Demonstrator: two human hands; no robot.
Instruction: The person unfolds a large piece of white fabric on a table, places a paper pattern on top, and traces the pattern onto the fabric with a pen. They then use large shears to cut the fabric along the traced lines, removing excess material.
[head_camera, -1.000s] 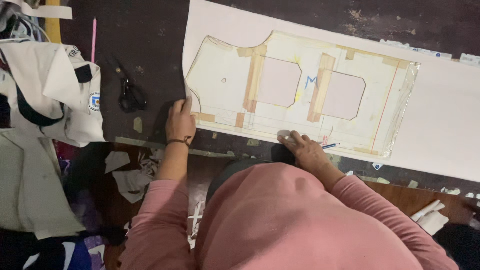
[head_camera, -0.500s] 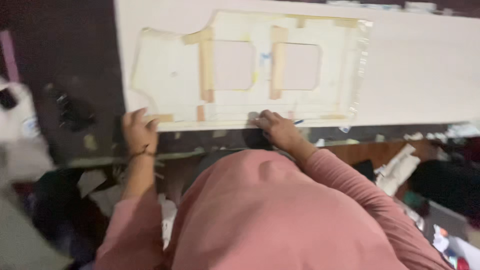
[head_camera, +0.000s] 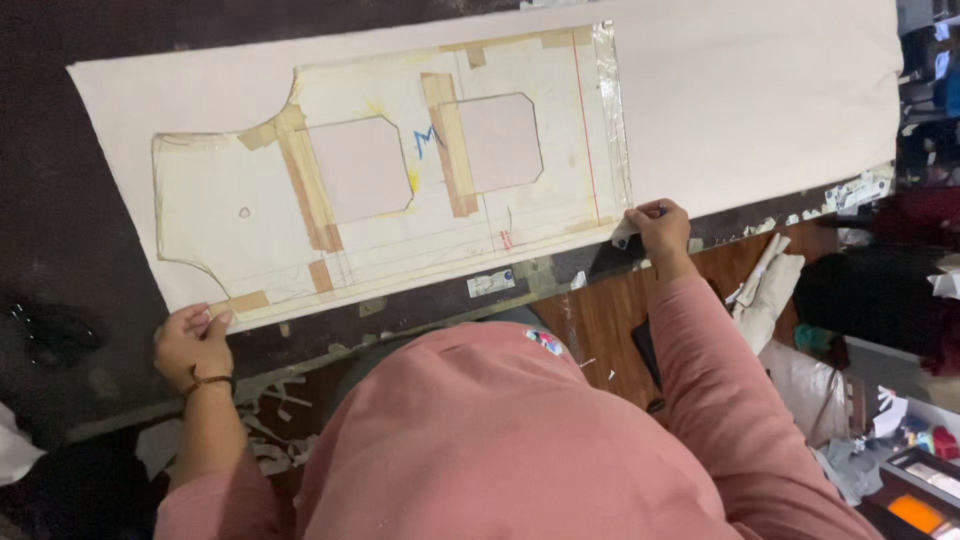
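Left hand (head_camera: 192, 345) and right hand (head_camera: 658, 228) pin paper pattern (head_camera: 240, 235) on fabric (head_camera: 760, 100)

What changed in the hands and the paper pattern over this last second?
The right hand moved from the middle of the pattern's near edge out to its right corner, gripping a small blue-tipped marker. The left hand stayed pressing the left corner of the taped cream paper pattern, which stayed flat on the pale pink fabric.
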